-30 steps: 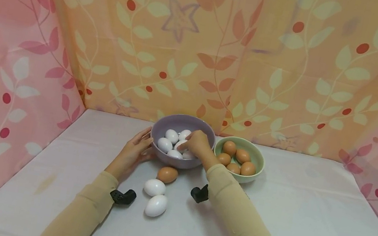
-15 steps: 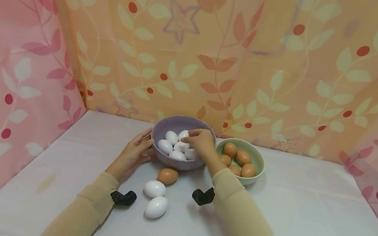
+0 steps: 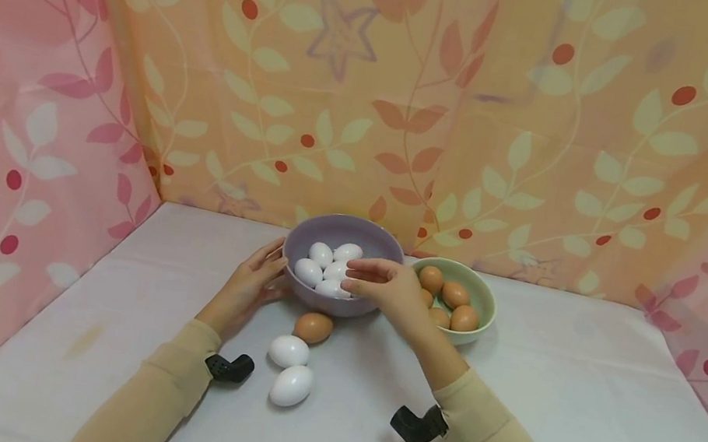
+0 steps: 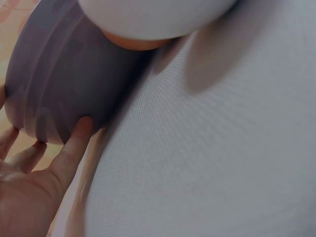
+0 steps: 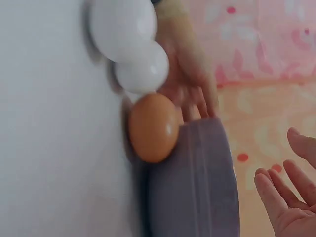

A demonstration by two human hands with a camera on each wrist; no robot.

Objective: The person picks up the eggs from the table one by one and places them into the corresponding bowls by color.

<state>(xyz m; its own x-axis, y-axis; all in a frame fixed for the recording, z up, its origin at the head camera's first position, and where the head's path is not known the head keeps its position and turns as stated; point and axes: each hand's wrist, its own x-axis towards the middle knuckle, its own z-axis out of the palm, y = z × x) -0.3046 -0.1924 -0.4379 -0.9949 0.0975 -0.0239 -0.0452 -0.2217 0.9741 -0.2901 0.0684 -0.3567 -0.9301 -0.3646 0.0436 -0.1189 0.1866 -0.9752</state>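
A purple bowl [image 3: 339,305] holds several white eggs [image 3: 308,273]. Against its left side lie the extended fingertips of my left hand [image 3: 248,283]; in the left wrist view they touch the ribbed outer wall. My right hand [image 3: 394,291] hovers over the bowl's right rim, fingers spread and apart from the thumb, with nothing between them. It hides part of the bowl's right side. In front of the bowl a brown egg [image 3: 313,328] and two white eggs, a farther one [image 3: 289,352] and a nearer one [image 3: 292,386], lie in a row on the cloth.
Just right of the purple bowl stands a light green bowl [image 3: 485,315] with several brown eggs [image 3: 455,295] in it. White cloth [image 3: 547,413] covers the table. Patterned curtains [image 3: 509,106] hang behind and at both sides.
My right hand has come up out of the purple bowl and back toward the right, its fingers opening. The left hand keeps its place at the bowl.
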